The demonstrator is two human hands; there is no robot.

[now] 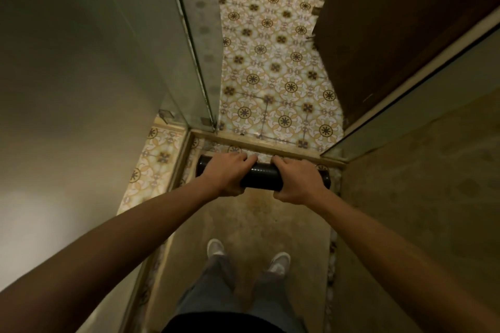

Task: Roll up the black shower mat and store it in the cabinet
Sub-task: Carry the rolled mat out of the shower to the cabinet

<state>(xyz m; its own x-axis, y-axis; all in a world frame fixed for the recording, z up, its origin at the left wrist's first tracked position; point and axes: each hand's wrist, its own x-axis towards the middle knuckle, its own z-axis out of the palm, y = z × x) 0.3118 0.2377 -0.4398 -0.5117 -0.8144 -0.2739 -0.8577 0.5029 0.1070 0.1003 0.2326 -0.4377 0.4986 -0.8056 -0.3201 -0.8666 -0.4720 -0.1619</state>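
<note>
The black shower mat [262,176] is rolled into a tight cylinder lying crosswise just inside the shower's raised threshold [259,143]. My left hand [229,173] wraps over the left part of the roll, fingers curled across the top. My right hand [296,180] grips the right part the same way. Only the roll's middle and both ends show between and beside my hands. No cabinet is recognisable in view.
I stand on the beige shower floor [251,222], my two shoes [278,262] below the roll. A glass panel [189,43] rises on the left. Patterned tile floor [270,62] lies beyond the threshold. A brown wooden door [378,30] stands at the right.
</note>
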